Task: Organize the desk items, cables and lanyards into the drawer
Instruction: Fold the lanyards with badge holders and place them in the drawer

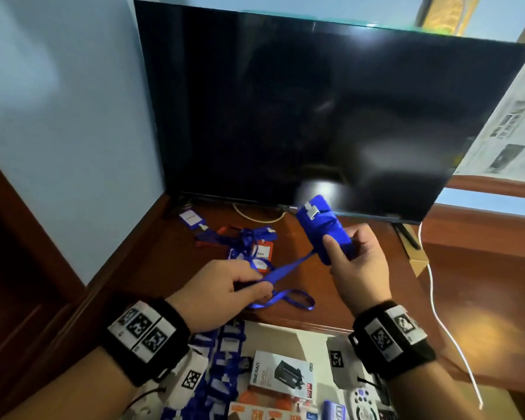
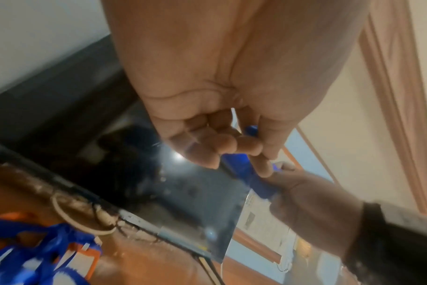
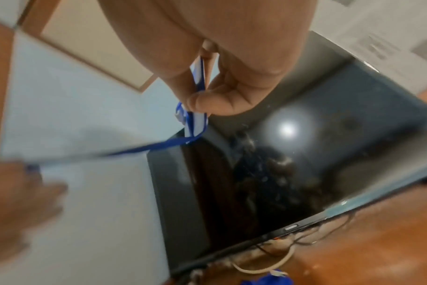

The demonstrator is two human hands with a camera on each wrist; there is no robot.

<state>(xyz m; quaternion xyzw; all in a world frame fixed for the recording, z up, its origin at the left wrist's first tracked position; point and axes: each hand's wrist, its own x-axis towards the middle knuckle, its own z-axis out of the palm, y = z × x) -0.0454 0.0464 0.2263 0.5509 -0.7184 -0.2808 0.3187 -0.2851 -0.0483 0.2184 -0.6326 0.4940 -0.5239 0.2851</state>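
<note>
My right hand (image 1: 356,263) grips a badge (image 1: 323,230) half wrapped in its strap (image 1: 285,268), which my left hand (image 1: 222,294) pinches taut. I judge we're midway: the drawer (image 1: 300,331) holds bundles, but lanyards (image 1: 252,247) wait on the desk (image 1: 331,286)

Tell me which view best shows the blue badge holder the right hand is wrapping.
The head view: the blue badge holder shows whole in the right hand, its strap running to the left hand. The right wrist view shows only its edge; the left wrist view, blue scraps behind fingers.
</note>
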